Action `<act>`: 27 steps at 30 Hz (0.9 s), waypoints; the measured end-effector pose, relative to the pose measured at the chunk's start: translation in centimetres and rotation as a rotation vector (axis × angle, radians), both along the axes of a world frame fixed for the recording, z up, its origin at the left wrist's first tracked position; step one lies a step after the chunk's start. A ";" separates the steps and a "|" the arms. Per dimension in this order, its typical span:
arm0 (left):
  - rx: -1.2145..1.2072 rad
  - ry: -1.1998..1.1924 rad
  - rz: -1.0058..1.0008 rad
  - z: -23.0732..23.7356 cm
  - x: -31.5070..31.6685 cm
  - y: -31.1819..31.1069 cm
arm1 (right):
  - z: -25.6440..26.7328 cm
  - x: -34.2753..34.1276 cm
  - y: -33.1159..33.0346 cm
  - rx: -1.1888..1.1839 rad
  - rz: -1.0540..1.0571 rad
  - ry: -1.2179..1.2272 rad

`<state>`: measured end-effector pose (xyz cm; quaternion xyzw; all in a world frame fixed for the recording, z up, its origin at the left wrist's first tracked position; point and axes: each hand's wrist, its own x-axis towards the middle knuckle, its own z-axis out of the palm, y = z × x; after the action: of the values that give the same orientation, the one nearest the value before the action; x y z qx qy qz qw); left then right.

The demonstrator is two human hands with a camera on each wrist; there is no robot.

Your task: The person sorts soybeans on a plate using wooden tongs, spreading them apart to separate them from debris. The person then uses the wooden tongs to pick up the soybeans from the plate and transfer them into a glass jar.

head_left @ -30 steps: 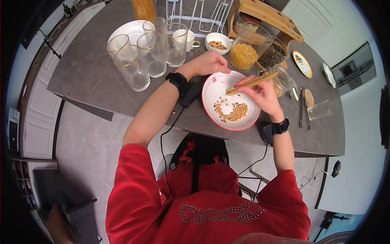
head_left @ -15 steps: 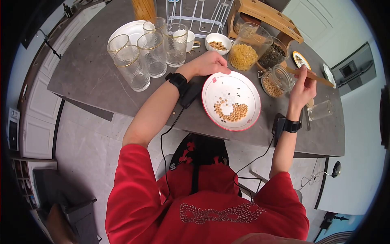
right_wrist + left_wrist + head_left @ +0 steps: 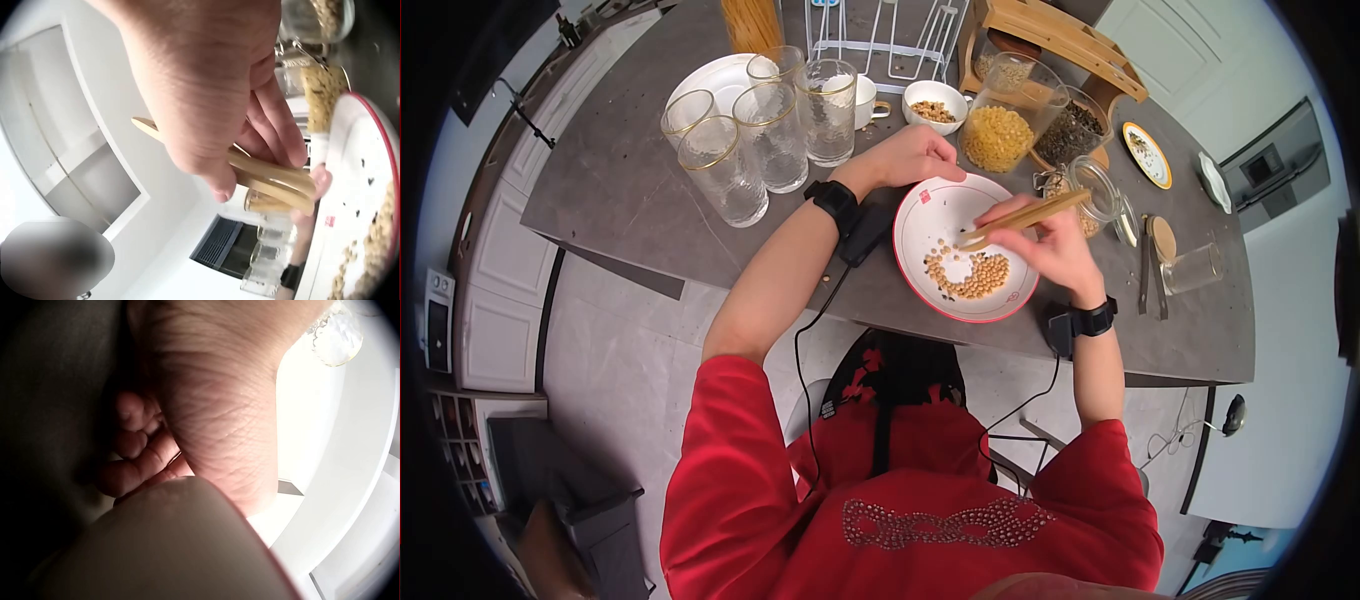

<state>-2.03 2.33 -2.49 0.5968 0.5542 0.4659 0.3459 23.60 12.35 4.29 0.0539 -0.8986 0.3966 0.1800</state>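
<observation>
A white red-rimmed plate (image 3: 940, 205) holds pale round beans (image 3: 982, 278) in its lower part, with scattered dark bits. My left hand (image 3: 912, 160) grips its upper left rim; in the left wrist view the fingers of that hand (image 3: 225, 412) curl beside the plate (image 3: 169, 544). Over the plate's right side, my right hand (image 3: 1055, 245) holds wooden tongs (image 3: 1035, 212), their tips low near the beans. The right wrist view shows the tongs (image 3: 275, 181) pinched in that hand (image 3: 200, 87), with small dark bits (image 3: 370, 181) on the plate; whether the tips hold anything I cannot tell.
Several glasses (image 3: 770, 135) stand at the left. Behind the plate are a white cup of nuts (image 3: 933, 108) and a container of yellow pasta (image 3: 998, 138). To the right are an open bean jar (image 3: 1090, 205), a small yellow-rimmed plate (image 3: 1147, 156) and a glass lying down (image 3: 1192, 269).
My right hand went out right, with the tongs near the small yellow-rimmed plate half a second ago, and has come back left over the red-rimmed plate. My left hand keeps its place.
</observation>
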 end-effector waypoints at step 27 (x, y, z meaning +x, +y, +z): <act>0.028 0.005 0.007 -0.5 0.0 0.0 | 0.5 1.1 4.1 -0.272 -0.549 0.511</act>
<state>-2.06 2.38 -2.96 0.6007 0.5508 0.4733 0.3344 24.66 16.49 4.77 -0.1158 -0.7449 0.4229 0.5028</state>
